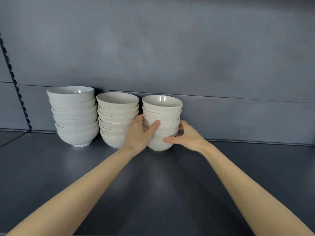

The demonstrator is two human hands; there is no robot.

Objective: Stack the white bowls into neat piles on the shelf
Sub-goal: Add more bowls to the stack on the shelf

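Surface: grey metal shelf (153,193), grey back panel (170,48).
Task thing: pile of white bowls (162,106) stands between both hands.
Left hand (138,135): curled round its side, thumb across front.
Right hand (187,137): cups the opposite side.
Neighbour: middle pile (117,108), just beside the left hand.
Risk: a sideways shove may tip either pile.

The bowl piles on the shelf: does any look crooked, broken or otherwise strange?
Only the left pile looks a little askew: its upper bowls sit further left than the bottom one. The middle pile and the right pile look straight. No damage shows.
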